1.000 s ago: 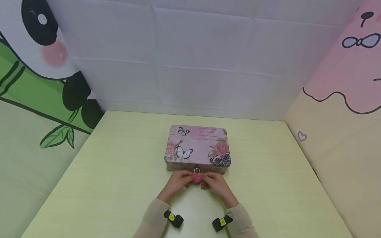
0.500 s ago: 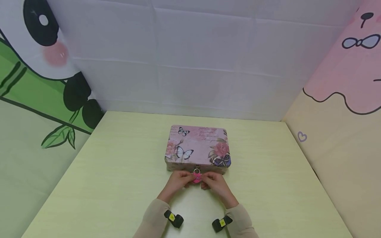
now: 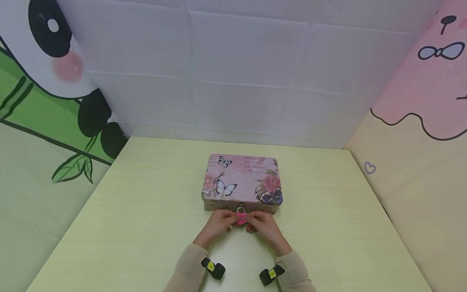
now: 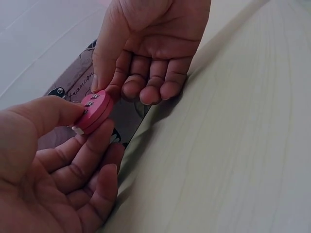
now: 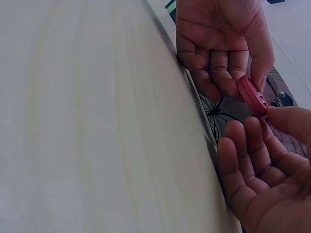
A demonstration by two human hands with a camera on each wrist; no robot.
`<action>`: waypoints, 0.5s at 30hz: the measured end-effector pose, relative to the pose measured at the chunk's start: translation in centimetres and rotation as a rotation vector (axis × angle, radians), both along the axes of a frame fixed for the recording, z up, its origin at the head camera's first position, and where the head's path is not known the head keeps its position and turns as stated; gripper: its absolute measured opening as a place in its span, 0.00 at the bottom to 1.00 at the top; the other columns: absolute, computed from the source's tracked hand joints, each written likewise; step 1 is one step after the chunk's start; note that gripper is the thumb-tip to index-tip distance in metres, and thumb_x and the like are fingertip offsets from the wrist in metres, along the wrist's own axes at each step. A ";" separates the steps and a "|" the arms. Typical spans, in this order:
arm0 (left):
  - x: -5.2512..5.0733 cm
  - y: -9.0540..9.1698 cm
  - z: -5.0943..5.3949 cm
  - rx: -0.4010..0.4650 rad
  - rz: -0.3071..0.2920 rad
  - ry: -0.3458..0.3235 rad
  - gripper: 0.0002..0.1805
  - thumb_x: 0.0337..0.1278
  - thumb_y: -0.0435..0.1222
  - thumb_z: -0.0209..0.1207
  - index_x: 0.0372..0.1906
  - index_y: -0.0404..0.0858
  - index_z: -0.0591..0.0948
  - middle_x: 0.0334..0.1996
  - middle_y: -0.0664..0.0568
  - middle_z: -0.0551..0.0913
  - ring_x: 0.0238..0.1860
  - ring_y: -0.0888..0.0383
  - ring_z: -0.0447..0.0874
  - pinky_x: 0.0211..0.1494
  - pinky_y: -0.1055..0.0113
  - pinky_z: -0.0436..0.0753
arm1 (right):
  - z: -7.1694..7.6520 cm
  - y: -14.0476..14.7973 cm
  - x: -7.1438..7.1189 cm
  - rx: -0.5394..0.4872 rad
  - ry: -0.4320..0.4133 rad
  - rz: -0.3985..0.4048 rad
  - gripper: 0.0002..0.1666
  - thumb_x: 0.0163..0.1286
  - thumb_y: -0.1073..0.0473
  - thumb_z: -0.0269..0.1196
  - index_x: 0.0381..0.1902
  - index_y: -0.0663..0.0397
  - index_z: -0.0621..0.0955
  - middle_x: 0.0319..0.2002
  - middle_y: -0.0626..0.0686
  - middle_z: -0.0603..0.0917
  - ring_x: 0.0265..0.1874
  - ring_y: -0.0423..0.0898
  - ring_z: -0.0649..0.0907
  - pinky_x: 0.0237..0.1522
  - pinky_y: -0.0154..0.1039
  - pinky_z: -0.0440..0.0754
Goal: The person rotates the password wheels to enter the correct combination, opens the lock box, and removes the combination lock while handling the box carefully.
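A pink combination padlock [image 3: 241, 218] with number dials hangs by its shackle from the front clasp of a pink tin box [image 3: 242, 178] printed with butterflies and roses. My left hand [image 3: 219, 222] pinches the lock's left side between thumb and fingers. On the opposite side, my right hand [image 3: 265, 225] pinches it too. In the left wrist view the padlock [image 4: 94, 111] shows its dials, with the left thumb pressed near them. From the right wrist, the padlock [image 5: 252, 95] appears edge-on between both hands, its shackle running to the metal clasp [image 5: 284, 99].
The box stands shut on a pale wooden table [image 3: 146, 211]. A white cloth wall [image 3: 233, 73] rises behind it. Printed side walls flank the table, with a panda at left and a pink figure at right.
Both hands stay at the padlock and the box keeps its place. The padlock's face tilts very slightly between the frames.
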State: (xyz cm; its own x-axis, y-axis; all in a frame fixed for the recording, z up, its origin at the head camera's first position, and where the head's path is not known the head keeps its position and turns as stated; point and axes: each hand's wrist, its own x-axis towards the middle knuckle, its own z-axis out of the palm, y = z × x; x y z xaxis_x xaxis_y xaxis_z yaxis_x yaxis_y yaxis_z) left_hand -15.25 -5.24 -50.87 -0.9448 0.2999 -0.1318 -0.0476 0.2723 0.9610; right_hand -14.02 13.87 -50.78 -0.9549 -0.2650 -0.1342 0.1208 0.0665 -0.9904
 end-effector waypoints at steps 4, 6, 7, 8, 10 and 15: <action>0.0 0.0 0.1 0.013 -0.006 -0.008 0.11 0.64 0.31 0.60 0.36 0.23 0.83 0.26 0.53 0.81 0.23 0.62 0.72 0.26 0.71 0.73 | 0.2 0.0 0.0 0.004 0.004 -0.001 0.13 0.74 0.69 0.55 0.41 0.82 0.77 0.27 0.54 0.82 0.27 0.41 0.81 0.34 0.34 0.82; 0.1 0.0 0.2 0.015 -0.005 -0.008 0.11 0.63 0.31 0.60 0.36 0.22 0.82 0.26 0.51 0.82 0.22 0.62 0.72 0.26 0.71 0.73 | 0.2 0.0 0.1 0.004 0.005 -0.001 0.13 0.74 0.68 0.55 0.40 0.81 0.77 0.27 0.55 0.82 0.27 0.41 0.81 0.34 0.34 0.82; 0.2 0.0 0.2 0.016 -0.005 -0.005 0.11 0.63 0.31 0.60 0.37 0.22 0.82 0.26 0.50 0.82 0.22 0.62 0.72 0.26 0.71 0.73 | 0.2 0.0 0.1 0.004 0.005 -0.002 0.13 0.74 0.68 0.55 0.40 0.81 0.77 0.27 0.55 0.82 0.27 0.41 0.81 0.34 0.34 0.83; 0.2 0.0 0.3 0.018 -0.007 0.001 0.11 0.63 0.31 0.60 0.37 0.22 0.82 0.27 0.48 0.83 0.22 0.62 0.72 0.26 0.71 0.73 | 0.2 0.0 0.1 0.004 0.006 -0.002 0.13 0.74 0.69 0.55 0.40 0.81 0.77 0.27 0.55 0.82 0.27 0.41 0.81 0.34 0.34 0.83; 0.3 0.1 0.4 0.020 -0.010 0.017 0.12 0.63 0.30 0.60 0.37 0.21 0.82 0.27 0.45 0.84 0.22 0.62 0.72 0.26 0.70 0.74 | 0.2 0.0 0.1 0.006 0.005 -0.003 0.13 0.74 0.69 0.55 0.41 0.82 0.77 0.27 0.55 0.82 0.26 0.41 0.81 0.33 0.34 0.82; 0.5 0.0 0.7 0.031 -0.016 0.018 0.12 0.63 0.30 0.61 0.38 0.21 0.81 0.27 0.43 0.84 0.22 0.62 0.72 0.26 0.70 0.73 | 0.1 0.0 0.1 0.009 0.002 -0.006 0.13 0.74 0.69 0.55 0.41 0.82 0.77 0.27 0.54 0.82 0.26 0.41 0.81 0.33 0.33 0.82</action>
State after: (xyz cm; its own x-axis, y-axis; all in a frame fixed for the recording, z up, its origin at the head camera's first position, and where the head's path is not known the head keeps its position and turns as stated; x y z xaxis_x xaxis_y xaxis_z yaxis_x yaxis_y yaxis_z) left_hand -14.79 -5.22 -50.18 -0.9420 0.3187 -0.1050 -0.0258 0.2434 0.9696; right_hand -13.90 13.83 -50.64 -0.9566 -0.2585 -0.1345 0.1191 0.0748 -0.9901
